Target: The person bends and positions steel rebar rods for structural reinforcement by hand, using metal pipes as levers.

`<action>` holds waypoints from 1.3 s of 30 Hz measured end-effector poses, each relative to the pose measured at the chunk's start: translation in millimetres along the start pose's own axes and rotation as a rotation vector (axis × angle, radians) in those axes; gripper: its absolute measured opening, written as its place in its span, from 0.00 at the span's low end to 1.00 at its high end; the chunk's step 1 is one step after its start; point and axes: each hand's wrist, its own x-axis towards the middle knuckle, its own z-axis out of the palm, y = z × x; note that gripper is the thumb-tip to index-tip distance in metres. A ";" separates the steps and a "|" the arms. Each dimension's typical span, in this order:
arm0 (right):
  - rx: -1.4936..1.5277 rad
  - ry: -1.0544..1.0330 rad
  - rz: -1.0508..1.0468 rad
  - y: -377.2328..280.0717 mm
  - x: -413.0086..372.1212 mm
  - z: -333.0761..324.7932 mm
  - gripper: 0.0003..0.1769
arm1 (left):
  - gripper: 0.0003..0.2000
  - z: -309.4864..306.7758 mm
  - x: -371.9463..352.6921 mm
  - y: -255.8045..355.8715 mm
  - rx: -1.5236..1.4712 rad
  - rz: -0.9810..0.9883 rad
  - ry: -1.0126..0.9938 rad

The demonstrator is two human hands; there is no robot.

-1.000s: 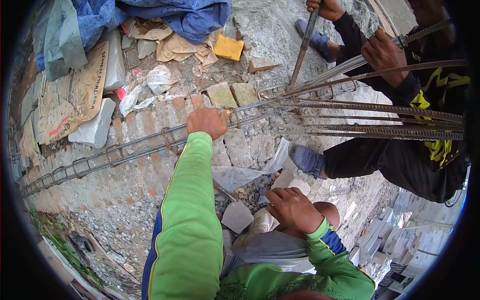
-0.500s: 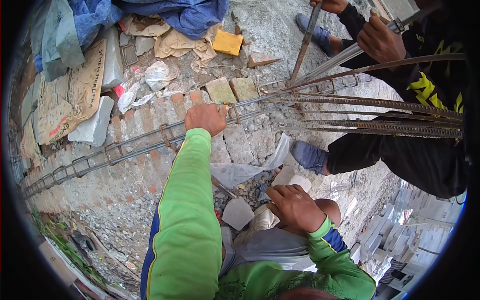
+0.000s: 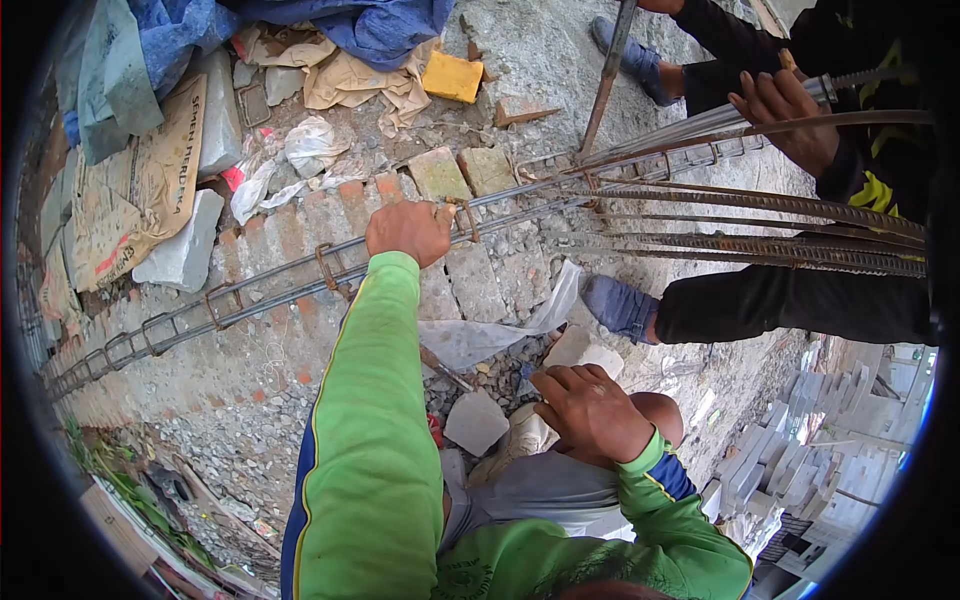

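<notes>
My left hand (image 3: 408,233) is closed around the upper bars of a long rebar cage (image 3: 235,302), beside one of its rusty stirrups (image 3: 465,220). The cage lies along a strip of brickwork (image 3: 475,285). My right hand (image 3: 592,410) hangs by my knee with curled fingers, apart from the cage. Its palm faces away, so what it holds, if anything, is hidden; a small blue bit (image 3: 526,374) shows near its fingertips. Across from me, a co-worker's hand (image 3: 785,115) is at a bundle of steel bars (image 3: 700,118), and another upright bar (image 3: 608,75) stands near that person's other hand.
Several rusty rebars (image 3: 760,205) stick in from the right. Cement sacks (image 3: 140,180), a blue tarp (image 3: 370,30), a yellow block (image 3: 452,76) and pale slabs (image 3: 180,245) lie at upper left. A co-worker's shoe (image 3: 622,305) stands near the brickwork. Rubble (image 3: 476,424) lies before my feet.
The co-worker's hand has shifted right and down along the bars, its fingers looser. That person's leg and body have moved slightly. Both my hands have stayed nearly still.
</notes>
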 end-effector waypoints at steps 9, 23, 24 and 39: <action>0.026 -0.005 0.014 -5.0 1.8 -2.6 0.17 | 0.27 2.4 -0.8 -0.6 -0.005 -0.001 -0.004; 0.193 0.365 -0.117 -14.5 2.9 -51.1 0.21 | 0.28 2.2 1.1 -0.4 0.004 0.039 0.011; 0.196 0.493 -0.117 -19.6 -7.4 -64.2 0.20 | 0.28 1.1 0.5 0.4 0.014 0.036 -0.001; 0.623 1.086 -1.189 -90.2 -109.1 -164.5 0.14 | 0.27 5.6 1.7 2.5 0.126 0.057 -0.014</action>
